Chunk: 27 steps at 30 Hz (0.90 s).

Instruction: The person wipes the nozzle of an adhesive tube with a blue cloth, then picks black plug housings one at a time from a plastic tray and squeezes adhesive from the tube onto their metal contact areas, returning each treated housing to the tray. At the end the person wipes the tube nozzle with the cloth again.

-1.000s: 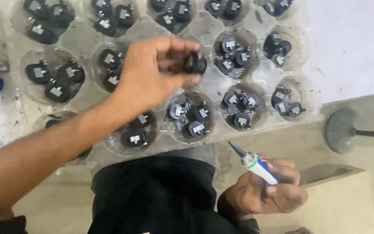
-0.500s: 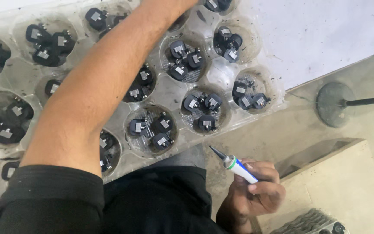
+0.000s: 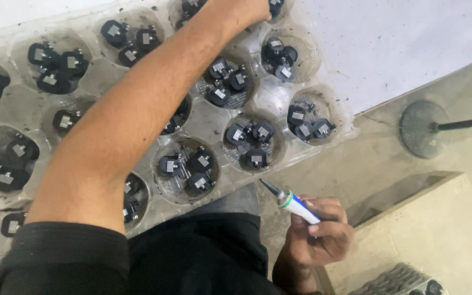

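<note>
The left arm (image 3: 137, 125) stretches from the near left across the tray (image 3: 214, 123) to its far edge. The left hand (image 3: 244, 10) is cut off by the top of the picture, so whether its fingers are apart or together cannot be told. It sits over the far cups, just beside a black part (image 3: 276, 6) at the top edge.

The right hand (image 3: 318, 237) is low at the near right, below the tray and apart from it. Its fingers (image 3: 323, 226) are clamped around a pen tool (image 3: 290, 202) with a white and blue body, a green band and a dark pointed tip. The tip points up and left toward the near edge of the tray, short of touching it.

The tray is clear plastic with round cups, and lies on the desk (image 3: 411, 43), a white surface. Most cups hold a few small black parts (image 3: 249, 142) with silvery squares on top.

To the right a round grey base (image 3: 424, 128) with a dark rod stands on the floor. A pale board (image 3: 438, 229) lies at the near right, with a ribbed metal piece (image 3: 400, 281) at the bottom edge.
</note>
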Motion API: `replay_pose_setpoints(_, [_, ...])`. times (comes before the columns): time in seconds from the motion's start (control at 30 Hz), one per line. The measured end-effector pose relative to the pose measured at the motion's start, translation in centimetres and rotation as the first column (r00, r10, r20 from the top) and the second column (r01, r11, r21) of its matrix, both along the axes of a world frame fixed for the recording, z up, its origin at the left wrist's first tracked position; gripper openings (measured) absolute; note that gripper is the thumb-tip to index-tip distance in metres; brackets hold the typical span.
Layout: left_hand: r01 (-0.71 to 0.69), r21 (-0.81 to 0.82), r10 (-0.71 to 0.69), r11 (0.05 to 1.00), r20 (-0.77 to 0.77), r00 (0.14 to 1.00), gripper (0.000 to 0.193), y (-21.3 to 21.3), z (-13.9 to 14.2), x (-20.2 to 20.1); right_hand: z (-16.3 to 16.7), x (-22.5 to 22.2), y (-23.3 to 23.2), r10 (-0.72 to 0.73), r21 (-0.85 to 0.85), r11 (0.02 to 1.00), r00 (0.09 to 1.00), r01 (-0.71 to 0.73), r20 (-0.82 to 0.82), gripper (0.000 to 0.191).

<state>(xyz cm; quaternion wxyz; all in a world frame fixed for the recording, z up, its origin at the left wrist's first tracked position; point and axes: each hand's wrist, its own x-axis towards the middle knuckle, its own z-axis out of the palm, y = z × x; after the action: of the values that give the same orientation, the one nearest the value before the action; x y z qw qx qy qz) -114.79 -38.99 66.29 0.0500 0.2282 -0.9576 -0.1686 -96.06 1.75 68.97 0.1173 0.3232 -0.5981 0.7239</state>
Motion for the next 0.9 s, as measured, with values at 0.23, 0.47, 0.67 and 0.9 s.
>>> replay_pose_setpoints(0.23, [0.171,0.298,-0.018,0.939,-0.456,0.89,0.027,2.2,5.3,7.5,-0.8,2.5,0.9,-0.07,-0.08,0.995,0.996,0.066,-0.049,0.031])
replay_pose_setpoints(0.47, [0.452,0.689,0.152,0.566,-0.627,0.764,0.039,12.2,14.3,26.9,-1.1,2.9,0.9,-0.12,-0.21,0.971,0.993,0.116,-0.005,0.03])
replay_pose_setpoints(0.67, [0.262,0.964,0.613,-0.047,-0.18,0.769,0.048,18.0,13.2,40.0,-0.2,5.0,-2.2,0.111,-0.174,0.979,0.994,-0.108,0.003,0.036])
replay_pose_setpoints(0.9, [0.339,0.879,0.648,0.336,-0.477,0.594,0.042,19.0,10.4,45.8,2.6,10.9,-6.1,0.12,-0.033,0.992,0.985,-0.125,-0.125,0.041])
